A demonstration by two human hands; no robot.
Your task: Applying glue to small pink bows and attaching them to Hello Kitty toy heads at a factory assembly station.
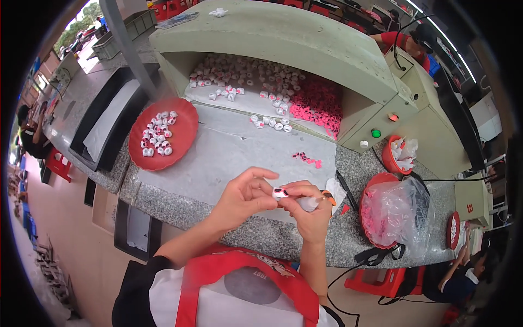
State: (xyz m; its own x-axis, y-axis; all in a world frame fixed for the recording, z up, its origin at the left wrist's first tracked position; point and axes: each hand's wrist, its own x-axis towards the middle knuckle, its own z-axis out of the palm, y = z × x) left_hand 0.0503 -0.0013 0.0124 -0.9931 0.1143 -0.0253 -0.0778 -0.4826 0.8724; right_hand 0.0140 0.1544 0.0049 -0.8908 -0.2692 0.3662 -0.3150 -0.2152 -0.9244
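Observation:
Between my two hands is a small rounded white piece with black and pink patches on its face. My left hand grips it from the left, thumb beneath and the forefinger raised. From the other side, the thumb and forefinger of my right hand press at it. A small translucent squeeze bottle is tucked in my right hand, with an orange item behind it. Pink and black cut-outs lie on the white paper beyond my hands.
A cream metal box with an open front stands behind, holding many white pieces and pink cut-outs. A red plate with finished-looking pieces is left. Right are a plastic bag on a red basin, a red bowl and cables.

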